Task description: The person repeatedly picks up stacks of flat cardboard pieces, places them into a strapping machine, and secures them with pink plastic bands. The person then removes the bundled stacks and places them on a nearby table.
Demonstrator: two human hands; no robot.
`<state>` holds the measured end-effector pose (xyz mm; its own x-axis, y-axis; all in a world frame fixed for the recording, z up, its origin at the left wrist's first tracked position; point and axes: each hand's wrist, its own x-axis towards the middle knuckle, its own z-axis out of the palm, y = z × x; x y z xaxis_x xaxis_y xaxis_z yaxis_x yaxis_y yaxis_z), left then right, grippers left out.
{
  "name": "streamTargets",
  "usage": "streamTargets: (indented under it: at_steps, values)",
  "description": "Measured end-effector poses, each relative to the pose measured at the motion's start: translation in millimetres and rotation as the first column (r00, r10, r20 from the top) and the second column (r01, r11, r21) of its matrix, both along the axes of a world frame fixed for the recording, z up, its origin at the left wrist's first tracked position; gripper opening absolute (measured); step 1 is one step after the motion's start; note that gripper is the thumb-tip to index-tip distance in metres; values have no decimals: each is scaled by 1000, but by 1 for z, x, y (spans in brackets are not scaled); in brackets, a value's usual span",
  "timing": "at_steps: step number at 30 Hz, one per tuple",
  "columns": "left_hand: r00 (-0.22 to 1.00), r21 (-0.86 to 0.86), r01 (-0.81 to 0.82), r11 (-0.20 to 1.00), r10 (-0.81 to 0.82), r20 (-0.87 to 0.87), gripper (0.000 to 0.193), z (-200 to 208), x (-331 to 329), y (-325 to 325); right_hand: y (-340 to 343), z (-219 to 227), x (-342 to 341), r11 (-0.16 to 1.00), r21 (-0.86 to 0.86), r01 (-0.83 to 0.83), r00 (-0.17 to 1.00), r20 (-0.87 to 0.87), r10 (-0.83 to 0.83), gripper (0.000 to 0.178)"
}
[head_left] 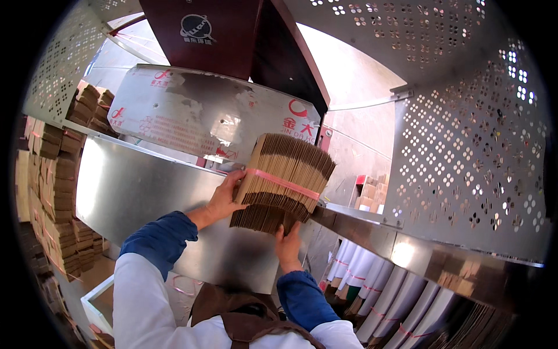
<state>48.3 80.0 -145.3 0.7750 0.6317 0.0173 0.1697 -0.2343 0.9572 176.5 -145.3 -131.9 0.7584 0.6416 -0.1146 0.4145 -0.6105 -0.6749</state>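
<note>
A thick bundle of folded brown cardboard pieces point(279, 186) is tilted in front of me, bound round its middle with a pink strap point(285, 184). My left hand point(225, 195) grips its left side, the thumb lying along the near face. At the lower edge my right hand point(288, 244) holds the bundle from below; part of its fingers is hidden behind the cardboard. Below the bundle lies a smooth metal tabletop point(145, 189). Behind it is a metal panel point(192, 110) partly covered with torn printed film.
Stacks of strapped brown cardboard bundles point(55, 180) stand at the left. A dark red machine housing point(203, 35) rises at the back. Perforated metal guards point(465, 157) flank the right side. Below a metal rail point(372, 235) stand several white strapped rolls point(386, 291).
</note>
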Motion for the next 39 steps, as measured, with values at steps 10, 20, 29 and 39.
streamTargets:
  at_steps: [10, 20, 29, 39]
  values:
    - [992, -56, -119, 991, 121, 21, 87, 0, -17, -24, -10, -1, -10, 995, -98, -29, 1000, -5, 29, 61]
    - [980, 231, 197, 953, -183, -81, 125, 60, -134, -90, -87, 40, -46, 955, 223, -196, 831, -479, 282, 124]
    - [882, -244, 236, 941, -312, -352, 123, 211, -129, -48, -30, 213, 1, 912, 45, -408, 815, -433, 386, 105]
    - [811, -887, 178, 426, -575, -113, 99, 54, -133, -19, -19, 57, -1, 899, 16, -437, 325, -929, 175, 76]
